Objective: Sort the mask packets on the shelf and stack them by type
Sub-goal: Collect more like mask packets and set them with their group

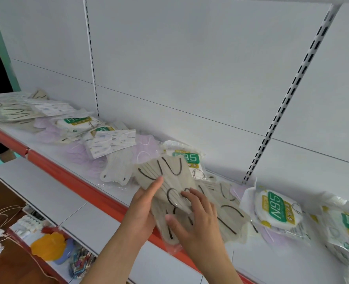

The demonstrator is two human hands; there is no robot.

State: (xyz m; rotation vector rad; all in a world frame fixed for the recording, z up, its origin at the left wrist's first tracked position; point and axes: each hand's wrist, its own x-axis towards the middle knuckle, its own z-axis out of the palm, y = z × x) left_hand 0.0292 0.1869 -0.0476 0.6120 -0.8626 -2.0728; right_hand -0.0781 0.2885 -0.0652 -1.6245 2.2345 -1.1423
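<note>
My shelf (pixel 53 149) is white with a red front lip, and mask packets lie scattered along it. At the far left sits a heap of beige masks with dark ear loops (pixel 12 113), blurred and overlapping, so I cannot count them. Next come two printed white packets (pixel 113 143), one further back near the heap and one nearer me, with lilac packets (pixel 53 132) half buried beneath; their number is hard to make out. I count five green-labelled N95 packets (pixel 277 211) in all: two small ones left of centre, one behind my hands, one on the right, and one cut off by the right edge. A single cream mask packet (pixel 117 171) lies flat, just left of my hands.

My left hand (pixel 143 210) has straight fingers pressed against the left edge of the beige packet stack (pixel 169 181), which I hold over the shelf's front lip. My right hand (pixel 196 220) lies on top of that stack, fingers curved over it and thumb against its lower face, grasping it. More beige packets (pixel 231 214) fan out to the right, overlapping too much to count.
</note>
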